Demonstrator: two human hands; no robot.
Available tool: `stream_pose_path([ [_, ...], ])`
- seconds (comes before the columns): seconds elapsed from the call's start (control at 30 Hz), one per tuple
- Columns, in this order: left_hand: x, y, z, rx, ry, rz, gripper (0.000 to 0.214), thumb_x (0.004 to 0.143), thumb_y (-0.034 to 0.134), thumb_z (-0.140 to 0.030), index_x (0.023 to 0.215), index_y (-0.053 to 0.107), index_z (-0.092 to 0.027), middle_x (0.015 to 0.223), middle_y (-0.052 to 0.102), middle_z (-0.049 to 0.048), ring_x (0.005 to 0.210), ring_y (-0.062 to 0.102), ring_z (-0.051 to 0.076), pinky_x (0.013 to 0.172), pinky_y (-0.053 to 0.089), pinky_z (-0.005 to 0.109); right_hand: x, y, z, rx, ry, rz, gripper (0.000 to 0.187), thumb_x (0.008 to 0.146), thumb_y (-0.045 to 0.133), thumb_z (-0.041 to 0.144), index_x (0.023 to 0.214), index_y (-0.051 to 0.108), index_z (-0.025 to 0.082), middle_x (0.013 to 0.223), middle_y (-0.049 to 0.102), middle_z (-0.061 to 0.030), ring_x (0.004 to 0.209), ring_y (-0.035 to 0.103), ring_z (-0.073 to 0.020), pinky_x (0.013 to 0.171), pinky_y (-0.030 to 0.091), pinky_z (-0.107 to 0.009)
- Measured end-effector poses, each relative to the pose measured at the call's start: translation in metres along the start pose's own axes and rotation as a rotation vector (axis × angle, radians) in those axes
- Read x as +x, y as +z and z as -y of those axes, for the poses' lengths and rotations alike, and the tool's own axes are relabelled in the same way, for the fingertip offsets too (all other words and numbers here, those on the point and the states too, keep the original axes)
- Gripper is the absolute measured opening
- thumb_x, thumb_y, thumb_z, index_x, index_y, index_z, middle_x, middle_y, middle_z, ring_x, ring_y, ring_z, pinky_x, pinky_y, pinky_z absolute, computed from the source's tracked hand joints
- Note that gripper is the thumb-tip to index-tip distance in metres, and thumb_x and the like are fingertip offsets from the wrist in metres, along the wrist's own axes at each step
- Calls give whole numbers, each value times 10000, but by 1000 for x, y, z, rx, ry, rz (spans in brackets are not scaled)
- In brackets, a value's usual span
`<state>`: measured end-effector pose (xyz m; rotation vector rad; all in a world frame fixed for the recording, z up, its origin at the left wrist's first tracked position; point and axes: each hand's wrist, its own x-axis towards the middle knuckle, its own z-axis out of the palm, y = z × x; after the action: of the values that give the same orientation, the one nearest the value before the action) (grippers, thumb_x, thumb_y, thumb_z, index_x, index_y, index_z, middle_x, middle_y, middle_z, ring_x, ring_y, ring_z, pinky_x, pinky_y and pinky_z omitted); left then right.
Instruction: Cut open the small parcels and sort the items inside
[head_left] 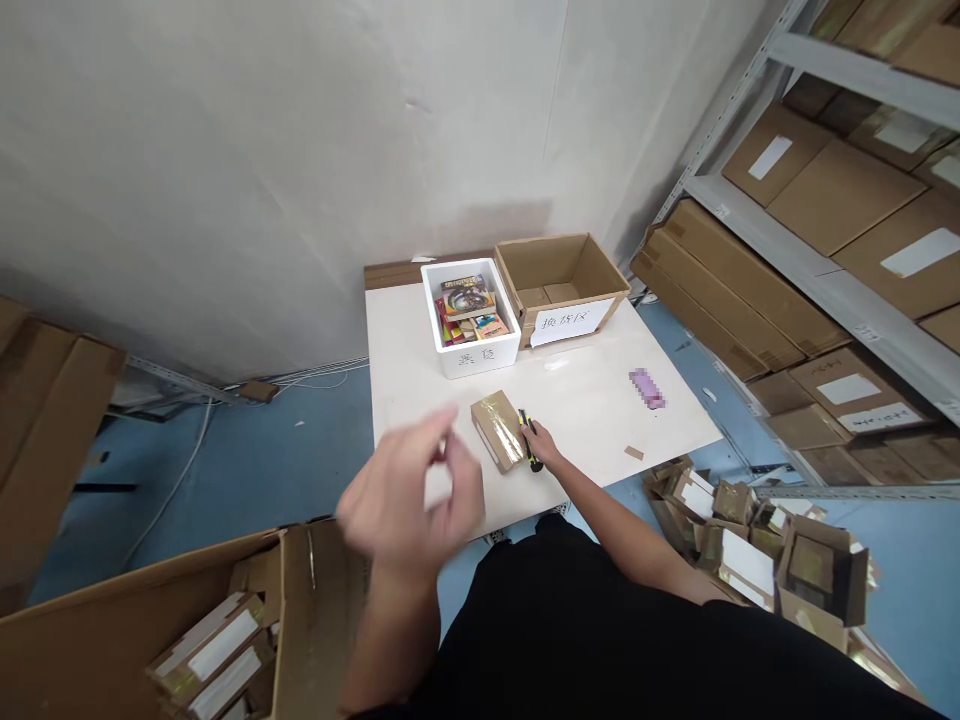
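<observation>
My left hand (412, 490) is raised close to the camera and blurred by motion. Its fingers are curled in, with the thumb and forefinger bent into a loop; nothing shows in it. My right hand (538, 440) grips a yellow and black utility knife (534, 462) at the near part of the white table (405, 390). Just left of the knife lies a small cardboard box (496, 425), with shiny clear tape across its top. I cannot tell whether the knife touches the box.
Behind the box stand a white foam bin (480, 360) holding books (466, 298) and a cardboard box with a paper label (571, 322). A purple pixelated item (646, 388) and a cardboard scrap (634, 453) lie to the right. Shelving (795, 240) and opened cartons (750, 565) flank the table.
</observation>
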<state>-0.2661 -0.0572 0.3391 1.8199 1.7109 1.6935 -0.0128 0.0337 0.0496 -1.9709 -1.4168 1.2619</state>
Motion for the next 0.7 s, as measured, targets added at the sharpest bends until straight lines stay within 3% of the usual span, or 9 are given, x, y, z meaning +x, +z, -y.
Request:
stream_pose_path([
  [0.07, 20, 48, 43, 142, -49, 216, 459, 946, 628, -363, 1383, 612, -223, 1212, 713, 99, 1057, 716, 269, 934, 603, 429, 0, -5, 3, 94, 0, -4, 303, 1063, 463, 474, 1041, 629, 222, 923, 761, -29, 791, 717, -191, 719, 552, -265],
  [0.13, 21, 100, 90, 288, -132, 523, 506, 977, 600, -356, 1458, 563, -203, 1401, 657, 136, 1267, 648, 305, 1042, 557, 448, 2, -10, 9, 133, 12, 1, 296, 1071, 462, 476, 1059, 617, 224, 853, 749, -15, 680, 704, -177, 651, 550, -259],
  [0.23, -9, 168, 149, 430, -301, 978, 852, 870, 771, -359, 1604, 395, -145, 1701, 369, 201, 1564, 357, 373, 1188, 439, 460, 9, -15, 19, 60, 26, 26, 255, 1084, 467, 428, 1153, 605, 226, 814, 738, -3, 621, 688, -172, 634, 542, -259],
  [0.3, -37, 199, 175, 470, -312, 1167, 1069, 795, 852, -372, 1664, 271, -141, 1780, 152, 204, 1636, 165, 391, 1224, 383, 472, 16, -15, 27, -41, 26, 60, 251, 1086, 484, 389, 1246, 587, 225, 833, 744, -4, 636, 691, -179, 673, 540, -270],
  [0.37, -61, 215, 193, 532, -321, 1279, 1255, 724, 907, -426, 1692, 164, -135, 1787, 38, 225, 1654, 49, 398, 1241, 341, 509, 24, -12, 36, -154, -4, 97, 287, 1082, 513, 382, 1316, 571, 226, 899, 763, -23, 723, 717, -201, 744, 537, -285],
  [0.47, -84, 220, 210, 579, -327, 1301, 1357, 691, 922, -460, 1709, 81, -151, 1790, -14, 209, 1661, -23, 364, 1254, 316, 507, 35, -3, 49, -322, -63, 112, 322, 1092, 501, 429, 1310, 593, 211, 1066, 778, -91, 939, 738, -258, 841, 519, -314],
  [0.6, -100, 215, 221, 589, -328, 1261, 1302, 732, 882, -528, 1715, 101, -182, 1798, -21, 170, 1663, -24, 341, 1274, 284, 509, 50, 15, 68, -521, -49, 113, 377, 1117, 421, 450, 1237, 633, 163, 1203, 748, -185, 1100, 709, -306, 876, 504, -341],
  [0.7, -107, 215, 221, 585, -345, 1244, 1238, 780, 839, -555, 1715, 114, -192, 1799, -28, 163, 1664, -18, 334, 1277, 275, 508, 61, 29, 82, -591, -33, 150, 379, 1123, 414, 446, 1258, 627, 163, 1216, 747, -187, 1121, 704, -299, 886, 497, -340],
])
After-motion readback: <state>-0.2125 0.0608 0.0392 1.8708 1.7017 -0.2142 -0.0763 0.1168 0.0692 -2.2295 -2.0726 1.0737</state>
